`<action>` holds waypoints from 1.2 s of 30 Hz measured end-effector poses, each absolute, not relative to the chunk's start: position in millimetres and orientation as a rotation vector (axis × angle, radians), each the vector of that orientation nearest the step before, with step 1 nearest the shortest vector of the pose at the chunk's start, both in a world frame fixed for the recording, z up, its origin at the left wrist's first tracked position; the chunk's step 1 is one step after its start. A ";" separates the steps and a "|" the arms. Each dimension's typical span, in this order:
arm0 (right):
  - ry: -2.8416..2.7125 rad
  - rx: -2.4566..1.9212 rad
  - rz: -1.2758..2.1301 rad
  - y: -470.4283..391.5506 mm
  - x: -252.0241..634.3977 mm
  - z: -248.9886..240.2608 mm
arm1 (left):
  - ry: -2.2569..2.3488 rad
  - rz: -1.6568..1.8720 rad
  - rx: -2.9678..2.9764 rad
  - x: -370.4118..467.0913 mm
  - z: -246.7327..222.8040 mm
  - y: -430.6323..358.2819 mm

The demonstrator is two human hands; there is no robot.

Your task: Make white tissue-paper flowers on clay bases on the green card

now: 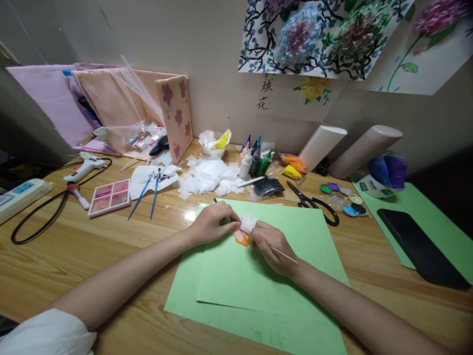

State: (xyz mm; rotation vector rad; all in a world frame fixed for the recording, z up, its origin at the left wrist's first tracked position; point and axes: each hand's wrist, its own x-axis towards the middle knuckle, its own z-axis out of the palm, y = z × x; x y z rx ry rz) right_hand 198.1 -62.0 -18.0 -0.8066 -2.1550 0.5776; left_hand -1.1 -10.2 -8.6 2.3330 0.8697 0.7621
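Fingers of the right hand (272, 240) are closed round a thin stick (284, 255), while the left hand (210, 222) bends (perhaps for steadying; its hold I cannot tell) at the pink-and-orange piece (241, 237) on green paper (229, 276).

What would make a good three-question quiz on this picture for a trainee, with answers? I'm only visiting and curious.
1. Which hand grips the pale thin stick?
2. True or false: in the picture, the white glue gun lies to the left of the small orange and pink piece.
3. How many blue-handled brushes lie with their tips on the white sheet?

Key:
1. The right hand.
2. True.
3. Two.
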 end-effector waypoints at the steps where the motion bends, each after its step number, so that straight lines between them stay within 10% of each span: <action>1: -2.160 -0.821 0.581 -61.9 197.7 -17.5 | 0.872 0.760 2.332 -1.2 -8.7 -10.3; 36: -2.126 -0.999 0.627 -59.9 190.8 -18.5 | 0.938 0.714 2.303 -0.3 -5.4 -11.4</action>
